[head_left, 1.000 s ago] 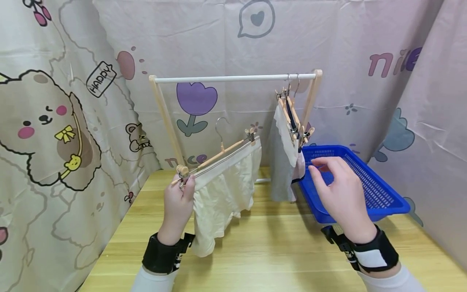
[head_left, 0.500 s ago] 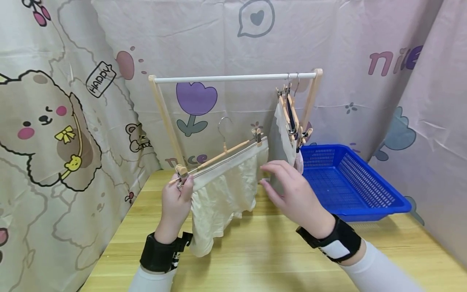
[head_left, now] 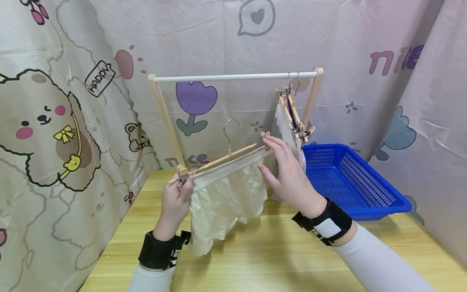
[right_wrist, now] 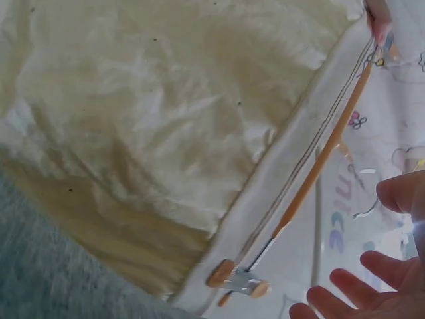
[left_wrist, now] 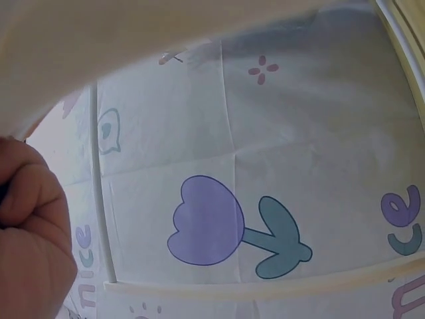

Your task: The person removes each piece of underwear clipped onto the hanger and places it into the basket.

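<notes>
The left hand (head_left: 177,199) grips the near clip end of the wooden hanger (head_left: 219,159), fingers curled round it. The hanger is held in the air above the tabletop (head_left: 255,251), tilted so its far end rides higher. The cream shorts (head_left: 226,198) hang from it by the waistband, clamped at both clips, the hem clear of the tabletop.

The right hand (head_left: 288,172) is at the far clip (head_left: 265,136), fingers fairly straight and spread; the right wrist view shows them just beside that clip (right_wrist: 238,280), closed on nothing. Whether a fingertip touches the clip cannot be told.

Judgement: the step in hand appears to be taking the far end so both hands carry the hanger. To do it well, the right hand should take the wooden bar just inside the clip, not the clip lever, which could release the waistband. The hanger should then be levelled so the metal hook (head_left: 230,129) stands upright.

The rail (head_left: 233,77) has free length left of the two hung garments (head_left: 290,121) at its right end. The hook should go over that bare stretch, kept clear of the neighbouring hangers to avoid snagging.

The blue basket (head_left: 383,198) stands on the tabletop at the right.
</notes>
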Available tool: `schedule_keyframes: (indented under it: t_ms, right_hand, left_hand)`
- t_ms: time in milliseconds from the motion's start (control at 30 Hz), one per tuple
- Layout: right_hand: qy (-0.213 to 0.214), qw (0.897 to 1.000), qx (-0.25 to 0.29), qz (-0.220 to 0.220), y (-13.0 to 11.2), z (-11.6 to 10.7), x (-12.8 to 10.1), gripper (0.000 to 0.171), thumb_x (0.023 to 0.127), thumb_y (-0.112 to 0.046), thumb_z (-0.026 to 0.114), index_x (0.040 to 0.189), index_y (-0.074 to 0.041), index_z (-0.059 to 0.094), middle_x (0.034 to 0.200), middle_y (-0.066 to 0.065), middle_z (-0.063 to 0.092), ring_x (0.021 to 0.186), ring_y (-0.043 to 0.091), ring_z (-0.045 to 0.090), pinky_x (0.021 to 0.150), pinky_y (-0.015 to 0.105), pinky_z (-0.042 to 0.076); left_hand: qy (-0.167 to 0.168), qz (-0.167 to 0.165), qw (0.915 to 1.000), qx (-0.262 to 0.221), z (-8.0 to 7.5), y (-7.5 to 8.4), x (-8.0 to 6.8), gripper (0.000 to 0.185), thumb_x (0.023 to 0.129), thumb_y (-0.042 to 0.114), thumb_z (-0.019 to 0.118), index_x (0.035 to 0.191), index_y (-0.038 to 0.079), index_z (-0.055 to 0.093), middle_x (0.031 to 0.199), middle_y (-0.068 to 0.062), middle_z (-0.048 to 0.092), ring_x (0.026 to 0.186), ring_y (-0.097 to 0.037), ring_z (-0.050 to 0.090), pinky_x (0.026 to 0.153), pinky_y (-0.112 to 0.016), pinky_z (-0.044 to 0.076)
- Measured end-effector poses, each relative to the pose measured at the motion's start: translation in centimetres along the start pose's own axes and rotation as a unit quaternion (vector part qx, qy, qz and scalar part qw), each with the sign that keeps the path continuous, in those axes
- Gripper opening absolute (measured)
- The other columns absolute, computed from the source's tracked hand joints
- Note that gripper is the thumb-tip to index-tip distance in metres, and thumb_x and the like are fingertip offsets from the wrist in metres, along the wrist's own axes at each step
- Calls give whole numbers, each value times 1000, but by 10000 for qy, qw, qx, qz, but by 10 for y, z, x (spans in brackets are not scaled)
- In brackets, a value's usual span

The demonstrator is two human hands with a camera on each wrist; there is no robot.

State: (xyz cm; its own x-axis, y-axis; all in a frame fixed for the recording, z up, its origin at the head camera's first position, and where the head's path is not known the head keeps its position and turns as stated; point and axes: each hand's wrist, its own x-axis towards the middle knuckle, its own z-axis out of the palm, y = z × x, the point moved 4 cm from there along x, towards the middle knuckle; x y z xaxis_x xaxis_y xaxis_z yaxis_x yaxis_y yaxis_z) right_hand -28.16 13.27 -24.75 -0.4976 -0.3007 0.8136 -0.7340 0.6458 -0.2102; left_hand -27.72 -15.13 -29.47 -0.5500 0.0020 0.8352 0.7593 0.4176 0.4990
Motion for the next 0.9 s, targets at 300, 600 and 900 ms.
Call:
schedule_keyframes:
  t_ms: [300, 600, 900]
  right_hand:
    - [-329, 9964, 148, 773, 28, 0, 5, 69, 100, -14, 68, 157, 0, 32, 162, 22, 34, 150, 38, 34, 121, 55, 30]
    - [-540, 9892, 427, 1295, 48, -5, 10, 68, 103, -20, 65, 158, -1, 31, 163, 23, 32, 153, 40, 28, 123, 59, 24]
    - [-1061, 9684, 1020, 2013, 66, -3, 11, 63, 108, -25, 55, 161, -4, 27, 154, 24, 44, 138, 41, 47, 113, 57, 38]
  left_hand:
    - [-30, -187, 9997, -142, -3, -6, 2, 29, 100, 9, 51, 72, -1, 47, 68, 5, 36, 58, -3, 33, 54, -23, 32]
    - [-54, -554, 9982, -223, -7, -12, 3, 25, 99, 6, 49, 79, -7, 56, 74, 6, 42, 63, -4, 39, 60, -21, 35]
    - [-268, -659, 9961, -520, -8, -14, 5, 22, 100, 3, 48, 82, -7, 56, 75, 7, 42, 66, -5, 39, 62, -22, 35]
